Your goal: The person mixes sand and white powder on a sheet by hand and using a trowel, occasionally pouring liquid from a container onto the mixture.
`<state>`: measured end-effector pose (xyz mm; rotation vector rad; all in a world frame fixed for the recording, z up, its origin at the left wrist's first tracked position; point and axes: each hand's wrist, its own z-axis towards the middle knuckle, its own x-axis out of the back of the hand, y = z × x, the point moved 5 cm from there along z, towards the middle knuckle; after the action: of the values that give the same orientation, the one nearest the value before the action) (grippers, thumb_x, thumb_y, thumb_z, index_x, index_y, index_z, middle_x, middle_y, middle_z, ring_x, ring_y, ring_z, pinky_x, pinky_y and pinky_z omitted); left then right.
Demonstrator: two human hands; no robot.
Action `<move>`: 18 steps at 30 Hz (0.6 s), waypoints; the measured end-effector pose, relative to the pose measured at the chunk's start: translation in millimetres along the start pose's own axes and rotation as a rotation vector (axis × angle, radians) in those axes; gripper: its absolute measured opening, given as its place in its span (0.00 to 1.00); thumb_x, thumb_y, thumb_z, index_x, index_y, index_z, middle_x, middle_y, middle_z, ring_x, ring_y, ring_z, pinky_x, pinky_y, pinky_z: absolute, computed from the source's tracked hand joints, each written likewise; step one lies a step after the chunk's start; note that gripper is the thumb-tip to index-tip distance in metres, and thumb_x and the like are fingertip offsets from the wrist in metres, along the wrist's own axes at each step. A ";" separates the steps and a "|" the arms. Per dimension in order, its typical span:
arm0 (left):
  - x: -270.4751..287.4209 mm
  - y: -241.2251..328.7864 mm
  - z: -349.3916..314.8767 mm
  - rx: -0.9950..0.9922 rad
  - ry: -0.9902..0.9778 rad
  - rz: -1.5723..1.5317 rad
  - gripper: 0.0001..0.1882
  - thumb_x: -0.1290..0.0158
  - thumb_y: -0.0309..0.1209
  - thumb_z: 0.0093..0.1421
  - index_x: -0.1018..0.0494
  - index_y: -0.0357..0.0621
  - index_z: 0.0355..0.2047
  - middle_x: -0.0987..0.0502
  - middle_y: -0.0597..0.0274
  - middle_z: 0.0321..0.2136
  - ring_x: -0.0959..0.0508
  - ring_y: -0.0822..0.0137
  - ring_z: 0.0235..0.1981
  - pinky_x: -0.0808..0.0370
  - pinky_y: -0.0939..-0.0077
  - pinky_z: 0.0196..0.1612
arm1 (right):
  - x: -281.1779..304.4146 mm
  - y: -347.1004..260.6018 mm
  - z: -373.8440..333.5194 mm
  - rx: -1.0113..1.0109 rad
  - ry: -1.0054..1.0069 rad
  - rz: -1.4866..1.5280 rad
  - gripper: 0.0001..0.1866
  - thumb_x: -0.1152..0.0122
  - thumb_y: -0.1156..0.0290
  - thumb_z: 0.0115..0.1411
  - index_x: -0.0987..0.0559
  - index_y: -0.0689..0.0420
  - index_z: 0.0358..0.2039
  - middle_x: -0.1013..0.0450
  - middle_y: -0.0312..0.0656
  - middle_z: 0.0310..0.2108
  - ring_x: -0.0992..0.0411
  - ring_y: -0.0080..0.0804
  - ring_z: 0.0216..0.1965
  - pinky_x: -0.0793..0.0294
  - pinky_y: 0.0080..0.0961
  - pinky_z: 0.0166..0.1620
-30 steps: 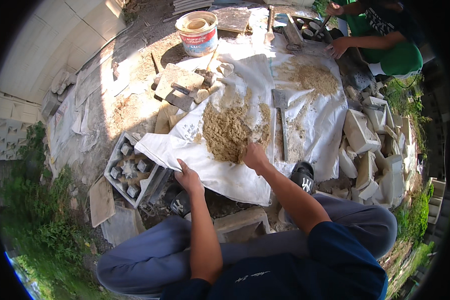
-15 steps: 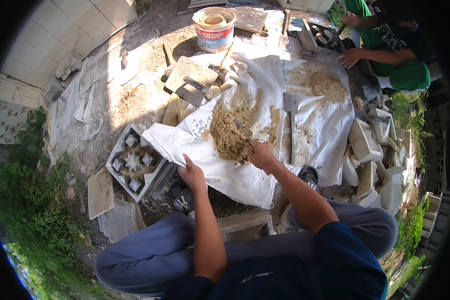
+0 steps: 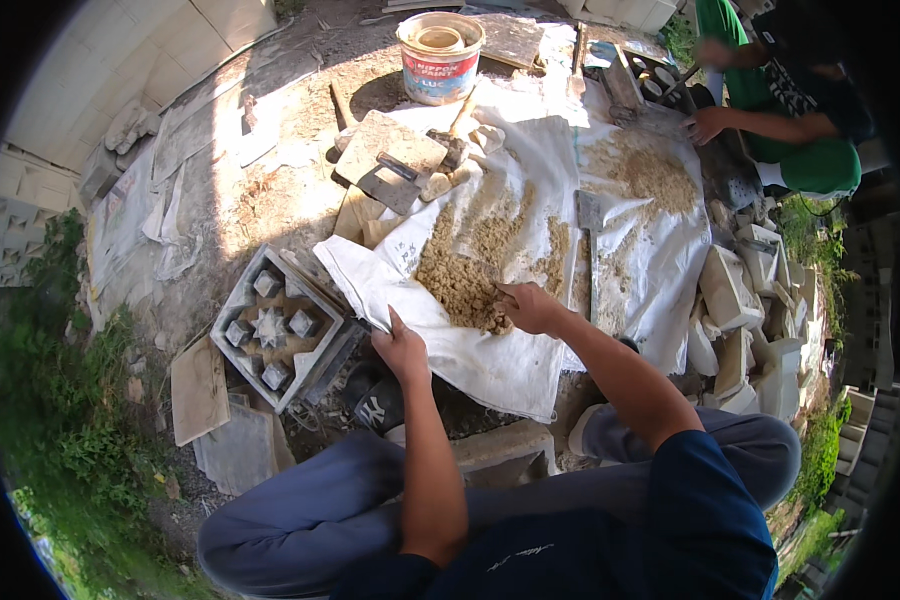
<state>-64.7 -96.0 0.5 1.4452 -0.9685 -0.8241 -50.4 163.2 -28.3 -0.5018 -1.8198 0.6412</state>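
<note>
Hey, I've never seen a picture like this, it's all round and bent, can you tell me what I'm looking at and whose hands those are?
This is one view from a wide fisheye camera worn on a person's head, looking down, so edges curve. The forearms from below are the wearer's. The left hand touches the edge of a white sack sheet. The right hand digs into a pile of sandy mix on it. Nearby sit a patterned block mould, a trowel and a paint bucket. Another person works at the top right.
</note>
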 end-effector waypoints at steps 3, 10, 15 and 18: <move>5.0 -1.4 -1.6 0.062 -0.006 -0.045 0.21 0.52 0.36 0.72 0.28 0.22 0.48 0.22 0.55 0.41 0.27 0.69 0.38 0.30 0.72 0.44 | 38.3 5.1 18.4 -0.059 0.073 0.121 0.23 0.42 0.67 0.63 0.28 0.68 0.54 0.24 0.59 0.28 0.23 0.57 0.30 0.25 0.44 0.36; -17.3 0.1 -4.3 0.095 -0.053 -0.065 0.20 0.52 0.34 0.72 0.28 0.22 0.48 0.22 0.57 0.40 0.28 0.71 0.38 0.30 0.72 0.43 | 17.2 39.7 39.7 -0.186 0.325 -0.067 0.20 0.46 0.65 0.65 0.26 0.67 0.51 0.23 0.63 0.30 0.23 0.61 0.35 0.23 0.49 0.39; -6.1 5.0 2.0 -0.034 0.028 -0.076 0.20 0.52 0.35 0.72 0.27 0.21 0.43 0.22 0.57 0.36 0.29 0.71 0.34 0.29 0.71 0.40 | -12.6 -11.1 0.1 -0.128 0.046 0.265 0.19 0.41 0.66 0.63 0.24 0.62 0.52 0.25 0.59 0.25 0.26 0.58 0.26 0.28 0.43 0.33; 7.7 -3.2 2.1 0.117 0.010 -0.073 0.19 0.53 0.31 0.71 0.29 0.18 0.45 0.21 0.51 0.37 0.28 0.68 0.34 0.29 0.67 0.41 | 35.9 11.7 20.6 -0.237 0.218 0.253 0.16 0.41 0.67 0.63 0.22 0.63 0.47 0.25 0.60 0.25 0.25 0.59 0.27 0.27 0.45 0.33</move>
<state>-63.1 -103.8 -2.6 1.5918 -0.9749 -0.8238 -81.0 190.5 -15.5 -0.9358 -1.6455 0.5179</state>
